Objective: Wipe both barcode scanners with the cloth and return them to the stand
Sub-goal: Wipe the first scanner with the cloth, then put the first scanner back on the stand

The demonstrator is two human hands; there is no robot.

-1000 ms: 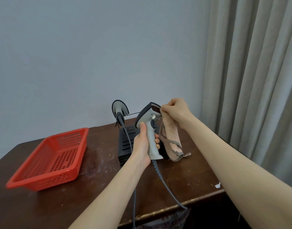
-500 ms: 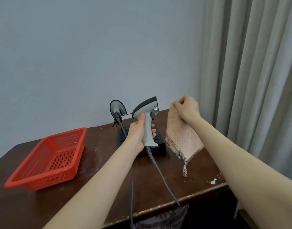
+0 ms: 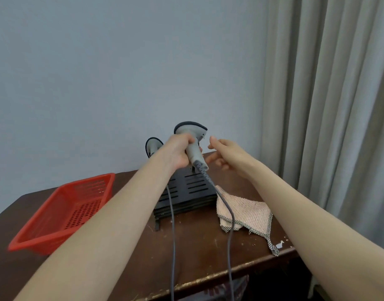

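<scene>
Since half a second earlier the cloth had left the right grip and lay crumpled on the counter, while the held scanner had been carried farther back, over the stand.

Nearest me, 2 grey cables ran off the front edge of the counter. The right one crossed the left edge of the cloth, which sat just to the right of the stand. A red basket stood well apart to the left.

Farther in, the left grip was clenched around the held scanner's handle, its head pointing up and away, above the black slatted stand. The right grip hung released just beside it, fingers loosely spread and grasping nothing. Behind the left wrist the other scanner stood upright at the stand's far side, its foot hidden by the arm. Beyond were a plain wall and a grey curtain.

It looked to me as if wiping this 1 was done and the return was in hand. Next it would want lowering squarely into its place beside the other scanner, the free grip steadying it and keeping the cable from snagging the cloth. Whether the other scanner was wiped I could not tell.
</scene>
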